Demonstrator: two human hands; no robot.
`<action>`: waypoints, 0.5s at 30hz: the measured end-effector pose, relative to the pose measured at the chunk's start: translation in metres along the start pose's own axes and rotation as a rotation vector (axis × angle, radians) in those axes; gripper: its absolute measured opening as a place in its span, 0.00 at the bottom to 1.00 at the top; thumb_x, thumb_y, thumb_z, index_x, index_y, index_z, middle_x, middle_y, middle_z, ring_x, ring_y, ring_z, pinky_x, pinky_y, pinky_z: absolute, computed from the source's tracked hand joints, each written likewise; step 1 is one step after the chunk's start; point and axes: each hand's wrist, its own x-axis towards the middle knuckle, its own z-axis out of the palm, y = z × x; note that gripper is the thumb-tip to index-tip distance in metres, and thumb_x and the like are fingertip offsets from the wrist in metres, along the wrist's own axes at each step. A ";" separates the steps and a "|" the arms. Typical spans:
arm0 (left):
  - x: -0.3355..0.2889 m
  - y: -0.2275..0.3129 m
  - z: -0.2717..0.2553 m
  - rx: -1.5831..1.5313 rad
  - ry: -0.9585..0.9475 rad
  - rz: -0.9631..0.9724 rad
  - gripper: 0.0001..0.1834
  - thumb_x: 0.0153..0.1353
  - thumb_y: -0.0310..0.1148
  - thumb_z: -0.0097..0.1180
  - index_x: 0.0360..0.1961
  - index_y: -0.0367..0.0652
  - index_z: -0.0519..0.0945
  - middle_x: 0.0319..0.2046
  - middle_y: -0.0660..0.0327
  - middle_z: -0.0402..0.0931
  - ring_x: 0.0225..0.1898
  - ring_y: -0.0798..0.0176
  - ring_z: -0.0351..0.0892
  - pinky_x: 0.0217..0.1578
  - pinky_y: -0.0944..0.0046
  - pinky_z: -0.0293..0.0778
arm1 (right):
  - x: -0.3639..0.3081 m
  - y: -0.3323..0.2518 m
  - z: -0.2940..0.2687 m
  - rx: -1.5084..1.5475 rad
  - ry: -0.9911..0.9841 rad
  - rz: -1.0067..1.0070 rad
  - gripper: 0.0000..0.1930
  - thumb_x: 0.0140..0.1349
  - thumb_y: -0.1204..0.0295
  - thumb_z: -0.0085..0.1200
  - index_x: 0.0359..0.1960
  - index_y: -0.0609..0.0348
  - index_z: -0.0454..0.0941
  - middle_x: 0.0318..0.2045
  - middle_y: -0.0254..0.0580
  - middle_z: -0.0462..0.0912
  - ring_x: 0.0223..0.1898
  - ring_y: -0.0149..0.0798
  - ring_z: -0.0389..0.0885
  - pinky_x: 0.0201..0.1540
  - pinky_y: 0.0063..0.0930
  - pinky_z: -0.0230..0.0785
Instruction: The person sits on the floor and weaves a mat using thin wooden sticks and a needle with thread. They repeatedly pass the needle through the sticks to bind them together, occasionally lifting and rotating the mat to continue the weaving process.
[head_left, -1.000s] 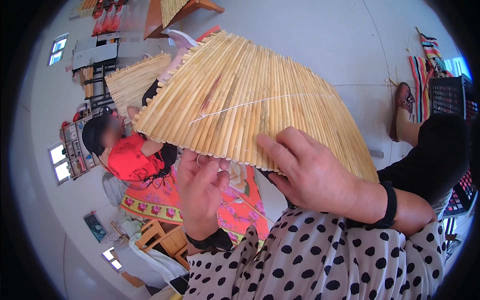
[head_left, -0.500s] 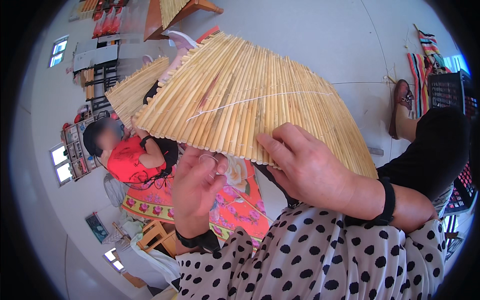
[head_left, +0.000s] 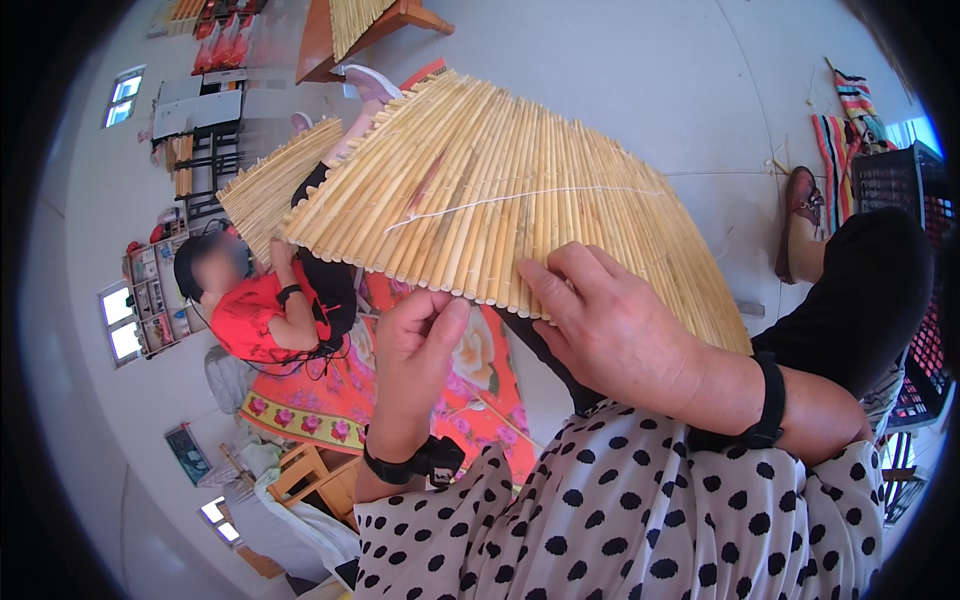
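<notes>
A mat of pale straw-coloured stalks [head_left: 480, 205] spreads out before me, its stalks laid side by side. A loose white thread [head_left: 515, 197] runs across its top. My right hand [head_left: 625, 325] is closed on the near edge, fingers on top and thumb below. Beside it, at the stalk ends, my left hand [head_left: 418, 335] is closed, thumb against curled fingers. What that pinch holds is hidden; its fingertips touch the mat's edge.
To the left a person in a red top [head_left: 265, 310] holds a similar mat [head_left: 275, 180]. A red flowered cloth [head_left: 490, 430] lies below. A wooden table [head_left: 325, 45] stands at the far side, a black plastic crate [head_left: 890, 185] at right. Someone's brown shoe [head_left: 802, 220] rests on the floor.
My left hand has moved right and up to the mat's edge and its fingers have closed. The thread loop that showed at its fingers is out of sight. My right hand stays in place.
</notes>
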 end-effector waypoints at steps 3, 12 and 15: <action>0.004 -0.012 0.007 0.002 0.063 0.192 0.07 0.65 0.25 0.55 0.30 0.34 0.76 0.32 0.66 0.71 0.30 0.77 0.66 0.32 0.74 0.63 | 0.002 -0.002 -0.002 -0.020 0.000 0.034 0.26 0.50 0.76 0.64 0.53 0.69 0.73 0.40 0.48 0.73 0.40 0.49 0.78 0.43 0.35 0.75; 0.009 -0.047 0.038 -0.289 0.381 0.611 0.09 0.61 0.27 0.53 0.24 0.36 0.72 0.51 0.52 0.69 0.54 0.57 0.69 0.53 0.56 0.66 | 0.001 -0.010 0.000 -0.040 0.002 0.025 0.26 0.50 0.76 0.64 0.54 0.67 0.73 0.41 0.48 0.73 0.42 0.49 0.77 0.44 0.35 0.75; 0.020 -0.062 0.046 -0.625 0.261 0.619 0.15 0.64 0.35 0.51 0.22 0.41 0.68 0.51 0.53 0.71 0.58 0.52 0.68 0.58 0.47 0.63 | 0.000 -0.008 -0.001 -0.089 0.015 0.047 0.26 0.50 0.76 0.64 0.54 0.67 0.73 0.41 0.48 0.73 0.42 0.49 0.78 0.43 0.35 0.75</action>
